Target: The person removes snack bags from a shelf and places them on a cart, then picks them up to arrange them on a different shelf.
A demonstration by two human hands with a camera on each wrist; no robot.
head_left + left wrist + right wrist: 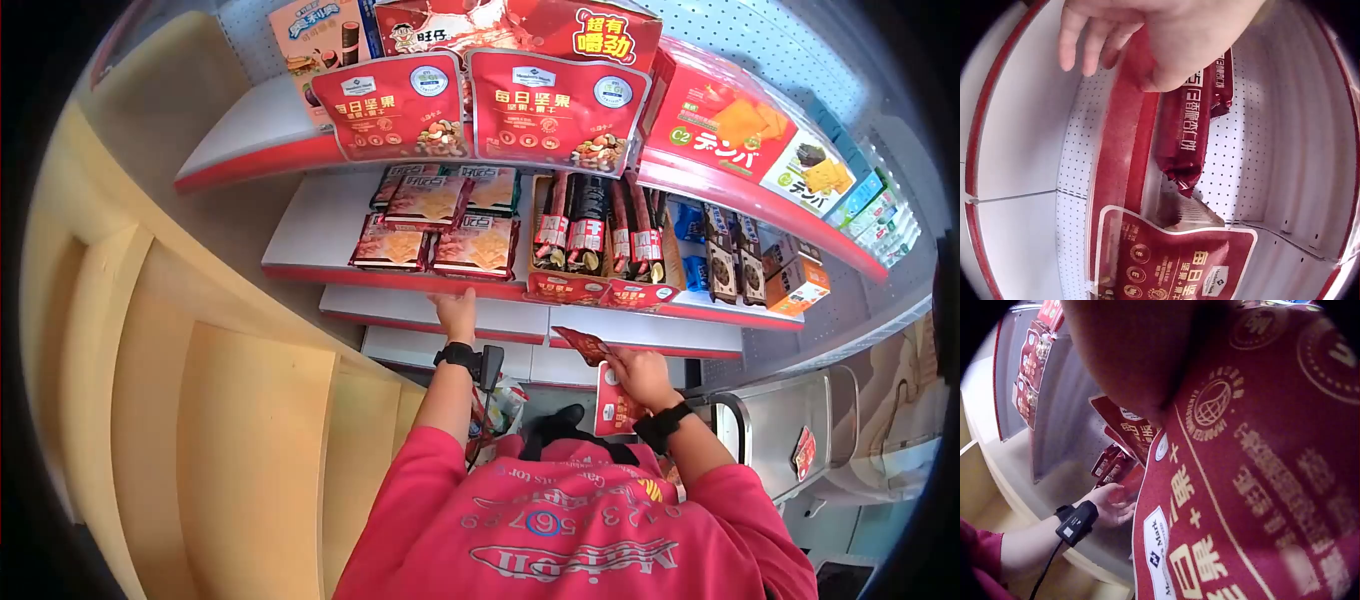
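Observation:
My left hand is at the red front edge of the middle shelf, below stacked biscuit packets. In the left wrist view its thumb touches that red edge, with the other fingers extended and nothing held; a dark red packet lies beside it. My right hand grips two flat red printed pieces, one angled toward the shelf and the other hanging below the fingers. Its fingertips are hidden in the right wrist view.
Above are two red nut pouches and boxed snacks. Boxes of long dark packets stand right of the biscuits. Lower shelves lie beneath, wooden shelving is at left, and a metal-edged cart at right.

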